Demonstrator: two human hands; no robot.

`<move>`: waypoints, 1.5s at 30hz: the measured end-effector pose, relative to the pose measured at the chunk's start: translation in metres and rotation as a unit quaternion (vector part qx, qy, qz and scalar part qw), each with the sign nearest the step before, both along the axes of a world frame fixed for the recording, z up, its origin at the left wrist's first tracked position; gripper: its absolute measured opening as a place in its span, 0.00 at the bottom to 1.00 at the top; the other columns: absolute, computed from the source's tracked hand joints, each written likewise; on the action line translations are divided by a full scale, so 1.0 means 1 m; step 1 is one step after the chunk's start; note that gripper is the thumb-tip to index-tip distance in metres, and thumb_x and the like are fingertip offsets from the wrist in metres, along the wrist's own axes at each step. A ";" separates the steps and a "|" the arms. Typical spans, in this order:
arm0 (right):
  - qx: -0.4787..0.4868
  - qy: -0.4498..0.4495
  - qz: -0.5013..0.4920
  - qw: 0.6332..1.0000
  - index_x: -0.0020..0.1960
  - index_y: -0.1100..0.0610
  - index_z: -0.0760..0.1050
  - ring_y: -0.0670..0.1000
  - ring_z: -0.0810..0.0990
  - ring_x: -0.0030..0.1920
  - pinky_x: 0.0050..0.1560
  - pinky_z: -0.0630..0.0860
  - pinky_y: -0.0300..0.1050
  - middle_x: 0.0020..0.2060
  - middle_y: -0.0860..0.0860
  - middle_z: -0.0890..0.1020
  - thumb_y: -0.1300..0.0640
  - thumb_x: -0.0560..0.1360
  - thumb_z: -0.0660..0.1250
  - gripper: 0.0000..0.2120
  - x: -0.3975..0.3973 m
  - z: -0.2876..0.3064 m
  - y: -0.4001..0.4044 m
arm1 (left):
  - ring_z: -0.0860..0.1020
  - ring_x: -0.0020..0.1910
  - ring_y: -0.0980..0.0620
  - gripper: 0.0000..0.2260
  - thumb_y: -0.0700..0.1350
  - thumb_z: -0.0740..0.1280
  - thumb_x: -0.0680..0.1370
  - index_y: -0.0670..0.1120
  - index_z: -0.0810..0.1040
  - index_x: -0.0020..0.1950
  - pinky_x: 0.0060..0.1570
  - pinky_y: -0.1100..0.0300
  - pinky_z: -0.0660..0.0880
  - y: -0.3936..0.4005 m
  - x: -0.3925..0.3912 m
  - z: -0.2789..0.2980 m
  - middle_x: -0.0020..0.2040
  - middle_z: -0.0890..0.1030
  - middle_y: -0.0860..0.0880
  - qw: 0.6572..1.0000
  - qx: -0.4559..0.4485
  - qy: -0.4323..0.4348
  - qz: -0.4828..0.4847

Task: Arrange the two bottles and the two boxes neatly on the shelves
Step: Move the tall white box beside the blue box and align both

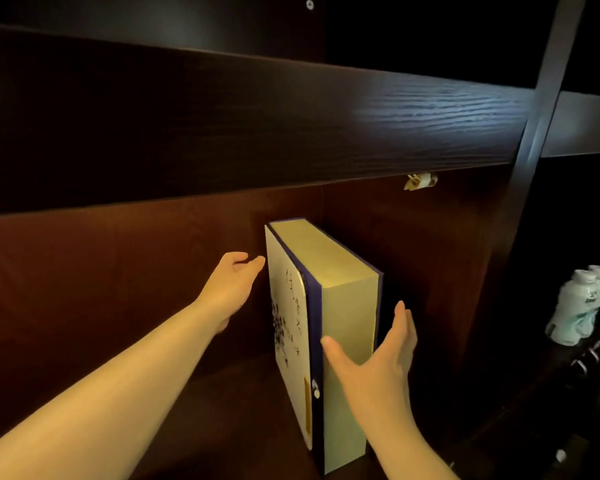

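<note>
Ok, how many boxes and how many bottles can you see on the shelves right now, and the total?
Boxes: 2, a white box and a gold box, upright side by side between the open hands.
Bottles: 2, pale bottles together in the right compartment.
Total: 4

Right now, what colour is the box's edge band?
Dark purple-blue band on the box; head view.

A small pale plastic bracket [420, 181] is sitting tucked under the front edge of the dark wood-grain board above, catching the light. A round silver screw head [310, 4] is showing high up on the dark back panel. A dark upright post [534, 123] is running down on the right, dividing the compartments, with light glancing off its face.
</note>
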State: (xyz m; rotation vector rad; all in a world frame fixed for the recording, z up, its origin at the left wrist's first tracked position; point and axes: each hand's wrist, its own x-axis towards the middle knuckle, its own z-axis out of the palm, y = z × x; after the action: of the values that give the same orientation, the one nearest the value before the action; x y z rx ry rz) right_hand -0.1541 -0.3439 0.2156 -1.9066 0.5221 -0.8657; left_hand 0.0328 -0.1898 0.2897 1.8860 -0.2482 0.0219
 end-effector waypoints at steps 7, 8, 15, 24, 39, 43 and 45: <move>0.021 -0.003 0.065 0.998 0.68 0.26 0.25 0.47 0.55 0.77 0.75 0.61 0.51 0.71 0.29 0.47 0.27 0.54 0.67 0.59 0.000 -0.006 0.009 | 0.72 0.60 0.51 0.22 0.67 0.62 0.74 0.57 0.70 0.62 0.60 0.51 0.66 -0.060 0.056 0.008 0.55 0.76 0.56 0.984 -0.159 0.077 0.002; 0.010 0.007 0.061 0.998 0.65 0.26 0.21 0.47 0.55 0.77 0.75 0.61 0.51 0.69 0.28 0.47 0.27 0.51 0.66 0.61 0.002 -0.006 0.012 | 0.75 0.60 0.48 0.23 0.67 0.63 0.72 0.56 0.71 0.62 0.62 0.48 0.69 -0.064 0.059 0.009 0.56 0.78 0.52 0.980 -0.181 0.086 -0.003; -0.049 0.018 0.031 0.998 0.66 0.32 0.15 0.54 0.55 0.77 0.74 0.63 0.56 0.70 0.36 0.46 0.36 0.60 0.76 0.69 0.014 -0.016 0.009 | 0.80 0.55 0.42 0.24 0.64 0.64 0.72 0.53 0.73 0.63 0.59 0.42 0.75 -0.078 0.071 0.007 0.56 0.81 0.44 0.974 -0.207 0.097 -0.001; -0.060 -0.005 0.020 0.998 0.72 0.32 0.23 0.55 0.64 0.72 0.68 0.71 0.58 0.66 0.38 0.55 0.39 0.62 0.72 0.62 0.014 -0.022 0.003 | 0.73 0.46 0.52 0.24 0.67 0.60 0.75 0.51 0.68 0.63 0.48 0.55 0.66 -0.045 0.065 0.005 0.48 0.74 0.53 0.993 -0.104 0.037 0.052; 0.143 -0.108 0.146 0.973 0.72 0.34 0.65 0.46 0.82 0.57 0.43 0.83 0.45 0.63 0.45 0.81 0.31 0.64 0.68 0.37 0.031 -0.020 -0.013 | 0.80 0.51 0.52 0.45 0.79 0.65 0.57 0.51 0.68 0.64 0.50 0.50 0.79 0.103 -0.043 0.028 0.55 0.79 0.52 0.993 0.112 -0.023 0.026; 0.166 -0.123 0.156 0.966 0.56 0.32 0.75 0.49 0.84 0.51 0.39 0.79 0.42 0.51 0.46 0.85 0.38 0.76 0.66 0.09 0.038 -0.018 -0.020 | 0.81 0.56 0.55 0.41 0.70 0.76 0.59 0.57 0.69 0.67 0.54 0.52 0.80 0.131 -0.070 0.024 0.58 0.81 0.56 0.996 0.071 -0.016 -0.052; 0.196 -0.131 0.173 0.956 0.54 0.38 0.77 0.54 0.83 0.53 0.45 0.79 0.50 0.53 0.53 0.84 0.30 0.70 0.67 0.18 0.037 -0.012 -0.019 | 0.81 0.57 0.57 0.39 0.61 0.80 0.64 0.58 0.68 0.71 0.57 0.51 0.79 0.140 -0.081 0.022 0.61 0.82 0.57 0.994 0.065 -0.025 -0.083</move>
State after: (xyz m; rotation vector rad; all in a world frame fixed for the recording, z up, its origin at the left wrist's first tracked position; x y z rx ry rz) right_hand -0.1169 -0.3627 0.2035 -1.4354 0.1721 -0.7065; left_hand -0.0478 -0.0494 0.3121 1.9891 -0.4497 -0.0601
